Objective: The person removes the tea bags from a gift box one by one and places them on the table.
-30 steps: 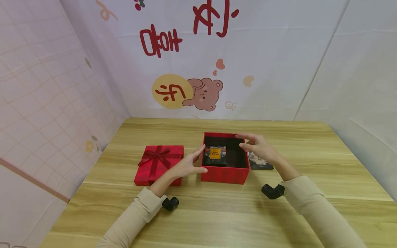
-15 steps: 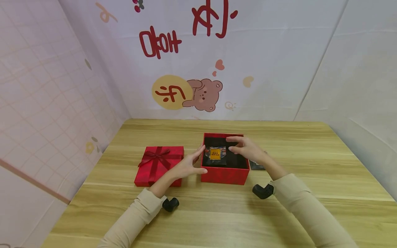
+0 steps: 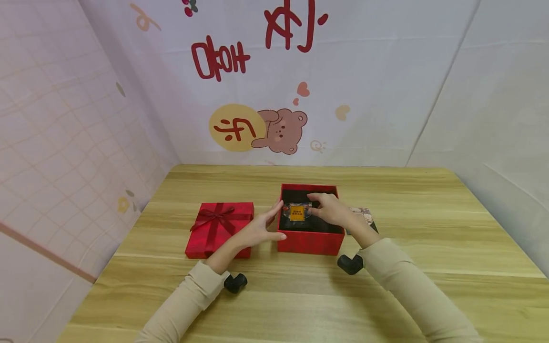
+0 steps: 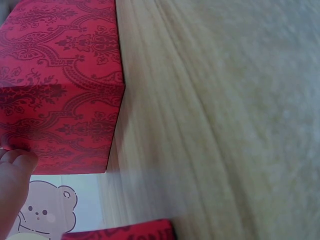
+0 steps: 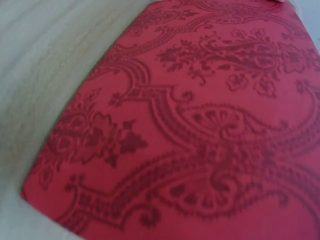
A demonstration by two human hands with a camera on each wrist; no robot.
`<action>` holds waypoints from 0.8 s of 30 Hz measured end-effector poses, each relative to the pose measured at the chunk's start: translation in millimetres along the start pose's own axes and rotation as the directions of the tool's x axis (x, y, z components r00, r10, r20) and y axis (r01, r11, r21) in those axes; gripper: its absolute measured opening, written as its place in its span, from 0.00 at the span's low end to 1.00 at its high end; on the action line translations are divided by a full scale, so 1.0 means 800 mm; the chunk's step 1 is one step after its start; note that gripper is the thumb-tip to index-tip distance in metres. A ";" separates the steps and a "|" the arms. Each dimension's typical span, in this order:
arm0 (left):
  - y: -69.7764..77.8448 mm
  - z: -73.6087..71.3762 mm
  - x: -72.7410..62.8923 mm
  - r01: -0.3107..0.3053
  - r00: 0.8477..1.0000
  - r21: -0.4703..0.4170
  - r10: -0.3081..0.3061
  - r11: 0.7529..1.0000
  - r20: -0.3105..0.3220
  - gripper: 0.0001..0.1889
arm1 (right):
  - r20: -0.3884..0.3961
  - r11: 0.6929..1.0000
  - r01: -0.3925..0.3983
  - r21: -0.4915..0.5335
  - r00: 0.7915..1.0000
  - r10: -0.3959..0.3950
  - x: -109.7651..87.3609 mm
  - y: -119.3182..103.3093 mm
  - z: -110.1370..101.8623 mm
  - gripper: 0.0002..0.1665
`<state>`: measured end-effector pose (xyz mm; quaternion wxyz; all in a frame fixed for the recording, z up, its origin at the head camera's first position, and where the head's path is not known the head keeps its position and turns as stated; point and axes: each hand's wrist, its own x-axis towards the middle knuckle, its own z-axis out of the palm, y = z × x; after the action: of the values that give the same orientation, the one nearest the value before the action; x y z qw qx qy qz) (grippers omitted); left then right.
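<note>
A red patterned gift box (image 3: 310,244), lidless and black inside, stands in the head view. My left hand (image 3: 259,229) has its fingers extended along the box's left side, thumb by the front left corner. Its fingertips (image 4: 22,162) touch the patterned wall in the left wrist view. A dark packet with a yellow label (image 3: 297,213) lies in the left part of the box. Over the box, my right hand (image 3: 332,209) reaches in, index finger and thumb apart at the packet's right edge. The box's wall (image 5: 200,130) fills most of the right wrist view.
Left of the box lies its red lid (image 3: 197,236) with a ribbon bow. Another packet (image 3: 366,216) rests on the wooden table (image 3: 291,300) to the right, partly behind my right forearm. A printed wall cloth (image 3: 377,95) hangs behind the table.
My right hand has moved left from the box's right rim to the packet inside. The left hand and the box have stayed put.
</note>
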<state>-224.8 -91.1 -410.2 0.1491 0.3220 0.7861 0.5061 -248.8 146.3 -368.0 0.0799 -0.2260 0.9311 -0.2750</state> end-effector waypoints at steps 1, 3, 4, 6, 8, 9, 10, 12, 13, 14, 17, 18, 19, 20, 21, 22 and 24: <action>0.000 0.000 0.000 0.001 1.000 0.001 -0.001 1.000 0.000 0.46 | 0.005 1.000 -0.014 -0.019 1.000 0.014 0.002 -0.002 0.001 0.28; -0.001 0.000 0.000 0.002 1.000 -0.003 -0.002 1.000 0.000 0.46 | 0.018 0.997 -0.045 -0.056 0.999 0.046 0.006 -0.004 0.005 0.29; -0.002 -0.001 0.000 0.003 1.000 -0.006 -0.003 1.000 0.000 0.46 | 0.027 0.995 -0.059 -0.076 0.998 0.062 0.009 -0.004 0.007 0.29; -0.002 -0.001 0.000 0.002 1.000 -0.008 -0.002 1.000 0.001 0.47 | 0.045 0.990 -0.090 -0.113 0.994 0.095 0.013 -0.004 0.010 0.29; -0.003 0.000 0.000 0.003 1.000 -0.013 -0.003 1.000 0.001 0.48 | 0.059 0.984 -0.121 -0.133 0.990 0.130 0.017 -0.002 0.014 0.29; -0.003 -0.001 0.000 0.005 1.000 -0.008 -0.005 1.000 0.000 0.48 | 0.063 0.981 -0.133 -0.140 0.988 0.142 0.019 -0.001 0.015 0.29; -0.002 -0.001 0.000 0.005 1.000 -0.001 -0.005 1.000 -0.001 0.48 | 0.069 0.979 -0.143 -0.143 0.986 0.154 0.020 0.000 0.017 0.29; -0.001 -0.001 0.000 0.006 1.000 0.009 -0.006 1.000 -0.003 0.48 | 0.074 0.978 -0.154 -0.141 0.984 0.165 0.021 0.002 0.018 0.29; 0.000 -0.001 0.000 0.008 1.000 0.012 -0.008 1.000 -0.004 0.47 | 0.071 0.978 -0.152 -0.143 0.984 0.163 0.021 0.001 0.018 0.28; 0.000 -0.002 0.000 0.009 1.000 0.016 -0.009 1.000 -0.005 0.47 | 0.066 0.978 -0.149 -0.143 0.985 0.160 0.022 0.001 0.018 0.28; 0.000 -0.003 0.000 0.013 1.000 0.017 -0.013 1.000 -0.007 0.48 | 0.058 0.977 -0.151 -0.150 0.985 0.161 0.023 -0.001 0.017 0.27; -0.001 -0.003 0.001 0.014 1.000 0.014 -0.014 1.000 -0.007 0.48 | 0.055 0.976 -0.152 -0.158 0.985 0.162 0.023 -0.001 0.017 0.27; -0.001 -0.003 0.001 0.010 1.000 0.010 -0.010 1.000 -0.005 0.48 | 0.056 0.974 -0.158 -0.162 0.984 0.169 0.023 -0.001 0.018 0.27; -0.002 -0.003 0.001 0.010 1.000 0.007 -0.010 1.000 -0.005 0.48 | 0.064 0.972 -0.166 -0.164 0.982 0.178 0.023 -0.001 0.018 0.27; -0.002 -0.003 0.001 0.008 1.000 0.006 -0.008 1.000 -0.004 0.48 | 0.075 0.971 -0.169 -0.169 0.980 0.184 0.023 -0.001 0.018 0.27; -0.002 -0.002 0.002 0.009 1.000 0.005 -0.009 1.000 -0.002 0.48 | 0.086 0.970 -0.169 -0.175 0.979 0.186 0.023 -0.001 0.019 0.27; -0.003 -0.002 0.002 0.010 1.000 0.001 -0.010 1.000 0.001 0.48 | 0.106 0.972 -0.164 -0.171 0.977 0.183 0.022 0.000 0.019 0.28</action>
<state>-227.6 -91.7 -411.3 0.1518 0.3183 0.7878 0.5049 -260.2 130.6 -381.3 0.1413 -0.1657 0.9599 -0.1766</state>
